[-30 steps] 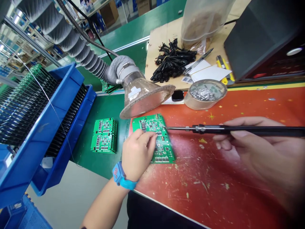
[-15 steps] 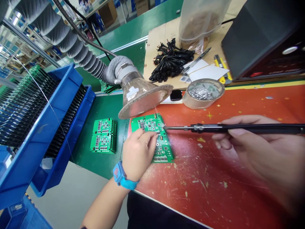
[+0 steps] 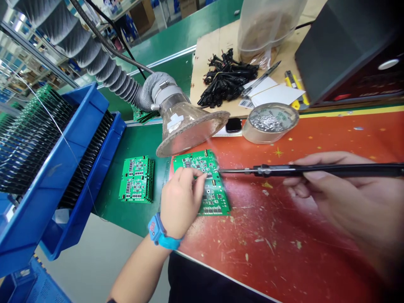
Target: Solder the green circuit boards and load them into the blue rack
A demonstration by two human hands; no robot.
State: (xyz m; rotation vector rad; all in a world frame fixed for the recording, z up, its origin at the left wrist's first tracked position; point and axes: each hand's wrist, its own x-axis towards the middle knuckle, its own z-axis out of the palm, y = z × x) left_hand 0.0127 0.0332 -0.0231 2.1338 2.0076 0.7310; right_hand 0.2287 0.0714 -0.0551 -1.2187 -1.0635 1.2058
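A green circuit board (image 3: pixel 217 202) lies on the red mat, partly covered by my left hand (image 3: pixel 183 198). That hand's fingers are pinched together over the board; whatever is between them is too small to make out. My right hand (image 3: pixel 341 202) is wrapped around the dark handle of a soldering iron (image 3: pixel 284 170), held level. Its metal tip reaches the board's right edge, where thin smoke rises. Just behind the board, a funnel-shaped fume extractor hood (image 3: pixel 192 130) hangs with its wide mouth towards the work.
A stack of circuit boards (image 3: pixel 135 179) sits to the left, beside blue bins (image 3: pixel 72 143) full of boards. Behind the mat are a round dish of metal bits (image 3: pixel 268 122), bundled black cables (image 3: pixel 224 80), a yellow cutter (image 3: pixel 295 86) and a dark box-shaped device (image 3: pixel 344 50).
My left hand has shifted slightly left, its pinched fingertips moving up and back from the iron's tip. The soldering iron stays at nearly the same spot on the board's edge.
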